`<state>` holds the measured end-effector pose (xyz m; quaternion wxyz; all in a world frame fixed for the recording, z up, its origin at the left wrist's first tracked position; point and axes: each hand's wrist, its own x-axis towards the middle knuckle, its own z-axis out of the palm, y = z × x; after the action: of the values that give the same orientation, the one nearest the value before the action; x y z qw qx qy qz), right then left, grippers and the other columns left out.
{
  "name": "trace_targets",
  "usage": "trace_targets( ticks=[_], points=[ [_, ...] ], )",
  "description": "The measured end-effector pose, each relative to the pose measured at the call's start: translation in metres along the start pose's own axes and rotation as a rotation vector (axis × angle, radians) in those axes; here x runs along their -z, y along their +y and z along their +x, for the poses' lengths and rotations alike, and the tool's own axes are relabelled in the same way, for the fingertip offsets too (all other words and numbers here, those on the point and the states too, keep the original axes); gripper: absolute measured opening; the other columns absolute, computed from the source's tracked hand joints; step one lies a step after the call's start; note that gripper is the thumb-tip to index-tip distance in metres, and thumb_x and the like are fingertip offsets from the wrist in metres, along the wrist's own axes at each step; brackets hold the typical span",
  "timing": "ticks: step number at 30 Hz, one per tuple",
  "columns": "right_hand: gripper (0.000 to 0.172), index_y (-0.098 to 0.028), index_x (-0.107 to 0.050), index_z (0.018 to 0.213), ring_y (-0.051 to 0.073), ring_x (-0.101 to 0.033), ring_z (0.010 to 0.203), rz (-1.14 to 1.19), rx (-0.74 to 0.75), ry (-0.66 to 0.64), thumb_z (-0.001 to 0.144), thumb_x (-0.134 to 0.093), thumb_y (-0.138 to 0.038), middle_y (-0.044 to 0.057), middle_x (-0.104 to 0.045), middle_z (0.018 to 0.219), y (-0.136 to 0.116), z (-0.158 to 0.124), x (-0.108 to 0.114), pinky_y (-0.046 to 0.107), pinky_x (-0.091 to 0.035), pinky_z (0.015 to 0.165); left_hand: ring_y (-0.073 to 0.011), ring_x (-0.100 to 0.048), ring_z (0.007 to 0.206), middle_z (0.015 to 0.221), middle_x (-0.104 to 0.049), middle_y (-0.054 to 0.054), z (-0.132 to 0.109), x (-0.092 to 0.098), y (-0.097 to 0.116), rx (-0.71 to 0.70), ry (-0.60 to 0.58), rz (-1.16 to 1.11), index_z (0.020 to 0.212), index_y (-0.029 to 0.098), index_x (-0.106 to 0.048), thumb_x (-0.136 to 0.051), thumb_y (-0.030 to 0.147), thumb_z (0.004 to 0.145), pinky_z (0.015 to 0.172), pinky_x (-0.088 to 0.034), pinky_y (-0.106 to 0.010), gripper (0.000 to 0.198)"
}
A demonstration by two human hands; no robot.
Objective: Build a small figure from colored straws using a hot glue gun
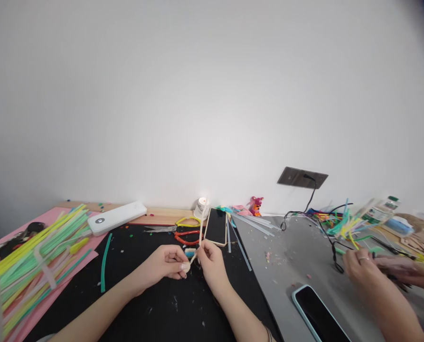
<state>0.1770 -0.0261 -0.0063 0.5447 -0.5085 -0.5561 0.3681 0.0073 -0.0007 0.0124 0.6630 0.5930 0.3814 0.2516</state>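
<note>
Between both hands runs a cream pipe cleaner (201, 225), its lower end wound into a small flat coil. My left hand (164, 266) is closed, pinching that coil (186, 267) between thumb and fingers. Just to the right, my right hand (211, 263) pinches the strip close to the coil, and the free length sticks up past its fingers. A small blue and cream piece (189, 252) lies behind the hands. Farther back are scissors (164, 229) with their blades pointing left, red and yellow handles (186, 237), and a phone (216, 227) with a pale edge.
Bundled pastel pipe cleaners (51, 251) lie on pink paper at left, near a white power bank (117, 218) and a green strip (106, 263). At right, another person's hands (370, 273) work beside a second phone (318, 313). A black cable (313, 197) hangs from the wall socket.
</note>
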Motion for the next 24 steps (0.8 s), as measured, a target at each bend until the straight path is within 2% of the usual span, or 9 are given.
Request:
trace_targets(
  ticks=[6, 14, 24],
  points=[
    [0.022, -0.021, -0.047, 0.065, 0.01, -0.033, 0.046, 0.117, -0.064, -0.006, 0.077, -0.056, -0.037, -0.008, -0.04, 0.051, 0.0013, 0.0012, -0.0013, 0.022, -0.025, 0.046, -0.0185, -0.069, 0.072, 0.068, -0.074, -0.001, 0.0017, 0.0001, -0.0032, 0.011, 0.016, 0.002, 0.074, 0.018, -0.065, -0.076, 0.039, 0.066, 0.069, -0.052, -0.029, 0.025],
    [0.023, -0.02, -0.048, 0.066, 0.008, -0.035, 0.041, 0.222, -0.147, -0.005, 0.073, -0.06, -0.037, -0.006, -0.052, 0.048, 0.0027, 0.0023, -0.0033, 0.021, -0.023, 0.044, -0.0188, -0.07, 0.07, 0.068, -0.074, -0.001, 0.0029, 0.0011, -0.006, 0.01, -0.015, -0.008, 0.072, 0.018, -0.064, -0.077, 0.039, 0.065, 0.069, -0.052, -0.029, 0.025],
    [0.023, -0.021, -0.048, 0.064, 0.008, -0.036, 0.04, 0.232, -0.151, 0.006, 0.072, -0.062, -0.037, -0.005, -0.054, 0.047, 0.0006, 0.0022, -0.0036, 0.021, -0.023, 0.043, -0.0178, -0.069, 0.068, 0.069, -0.074, -0.001, 0.0008, 0.0002, -0.0024, 0.002, -0.042, -0.026, 0.071, 0.018, -0.063, -0.076, 0.04, 0.066, 0.068, -0.051, -0.029, 0.026]
  ],
)
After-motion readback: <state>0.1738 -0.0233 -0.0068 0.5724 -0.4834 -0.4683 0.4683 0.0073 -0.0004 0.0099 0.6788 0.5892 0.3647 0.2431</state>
